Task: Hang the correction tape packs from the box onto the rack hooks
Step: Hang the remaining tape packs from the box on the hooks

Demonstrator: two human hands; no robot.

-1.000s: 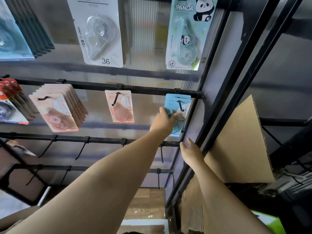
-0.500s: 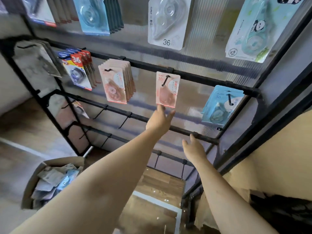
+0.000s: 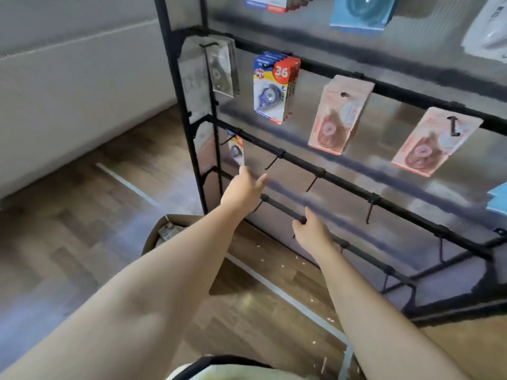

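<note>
Two bare arms reach forward from the bottom of the view, over a wood floor (image 3: pixel 68 256); between them, partly hidden under the left forearm, sits the box (image 3: pixel 164 231), a brown carton with a few packs just visible inside at its rim; this is where the remaining stock lies.

The left hand (image 3: pixel 242 192) is raised in front of the rack (image 3: pixel 189 105), fingers straight and a little spread, holding nothing; its fingertips come near the lower end of a lone pack hanging at the left of the middle bar, though contact cannot be told. The right hand (image 3: pixel 311 234) is lower and further right, fingers relaxed and empty, lying at the lowest bar (image 3: pixel 282 208); whether it rests on the bar or only passes in front of it is unclear.

Beyond the hands, the middle bar carries several bare hooks (image 3: pixel 312 183), well apart along its length; the lowest bar shows bare hooks too.

Higher and farther, the upper bar is stocked: a grey bundle at the far left, a stack of blue packs (image 3: pixel 270 97) marked 36, a thick stack of pink packs (image 3: pixel 338 116), then a single pink pack (image 3: pixel 433 144) on its own hook; more packs hang above, cut off by the frame.

Judged from this, the work is partly done; the upper rows are filled, the lower hooks wait, and neither hand carries a pack, so a fresh one must come from the box.
</note>
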